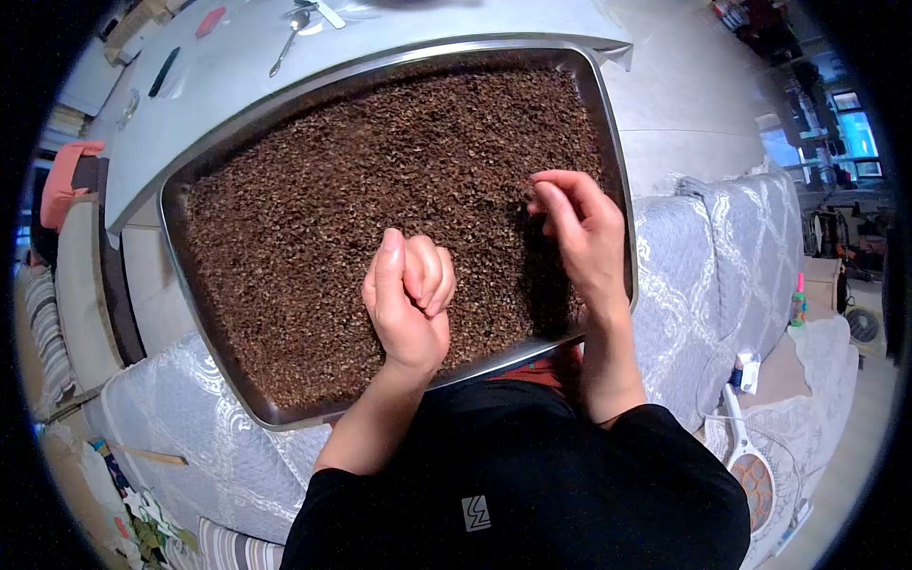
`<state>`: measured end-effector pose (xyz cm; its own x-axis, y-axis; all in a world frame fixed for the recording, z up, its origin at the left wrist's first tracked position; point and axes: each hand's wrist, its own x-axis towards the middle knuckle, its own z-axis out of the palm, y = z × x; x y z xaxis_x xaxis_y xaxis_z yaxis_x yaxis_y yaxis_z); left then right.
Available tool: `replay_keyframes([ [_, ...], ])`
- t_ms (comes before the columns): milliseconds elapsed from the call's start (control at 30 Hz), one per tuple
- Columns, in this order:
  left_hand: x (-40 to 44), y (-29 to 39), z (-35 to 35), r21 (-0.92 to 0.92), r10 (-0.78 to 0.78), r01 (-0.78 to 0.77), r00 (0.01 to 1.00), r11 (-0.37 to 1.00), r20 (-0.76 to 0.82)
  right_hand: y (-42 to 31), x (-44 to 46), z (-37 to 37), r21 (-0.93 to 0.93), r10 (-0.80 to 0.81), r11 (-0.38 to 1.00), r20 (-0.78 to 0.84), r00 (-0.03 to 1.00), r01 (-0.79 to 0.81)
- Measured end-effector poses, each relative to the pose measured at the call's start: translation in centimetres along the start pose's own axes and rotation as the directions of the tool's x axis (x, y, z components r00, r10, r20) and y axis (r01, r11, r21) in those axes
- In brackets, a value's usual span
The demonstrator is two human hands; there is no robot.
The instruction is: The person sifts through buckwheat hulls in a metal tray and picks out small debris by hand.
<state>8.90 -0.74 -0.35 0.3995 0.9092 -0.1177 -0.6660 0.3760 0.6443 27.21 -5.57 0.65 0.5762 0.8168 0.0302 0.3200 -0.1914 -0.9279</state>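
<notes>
A large metal tray (619, 152) holds a wide layer of small dark brown flakes or husks (332, 199); their exact kind I cannot tell. Above the lower middle of this layer is my left hand (408, 299), turned palm up with its fingers curled into a fist. Whatever may be inside the fist is hidden. My right hand (587, 233) hovers over the right side of the tray, thumb and fingertips pressed together in a pinch. Anything between those fingertips is too small to make out.
A pale table (228, 81) beyond the tray carries a spoon (289, 47), a dark slim object (164, 72) and a small red item (210, 22). A sofa with a grey patterned cover (703, 256) is close behind. An electric swatter (750, 465) lies at right.
</notes>
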Motion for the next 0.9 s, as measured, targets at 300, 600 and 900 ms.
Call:
replay_keyframes([
  [300, -0.2, -0.2, 0.1, -0.019, -0.020, 0.021, 0.999, 1.000, 0.029, 0.8, -0.3, -1.4, 0.345, 0.149, 0.920, 0.127, 0.981, -0.184],
  [600, -0.2, -0.4, -0.1, -0.010, -0.030, 0.031, 0.998, 0.999, 0.059, 1.2, -0.3, -2.6, -0.317, -0.258, 0.913, 0.032, 0.966, 0.255],
  [900, -0.2, -0.4, 0.2, 0.021, -0.063, 0.062, 0.997, 0.998, 0.037, 1.6, -0.9, 0.0, -0.227, -0.281, 0.927, 0.113, 0.953, 0.300],
])
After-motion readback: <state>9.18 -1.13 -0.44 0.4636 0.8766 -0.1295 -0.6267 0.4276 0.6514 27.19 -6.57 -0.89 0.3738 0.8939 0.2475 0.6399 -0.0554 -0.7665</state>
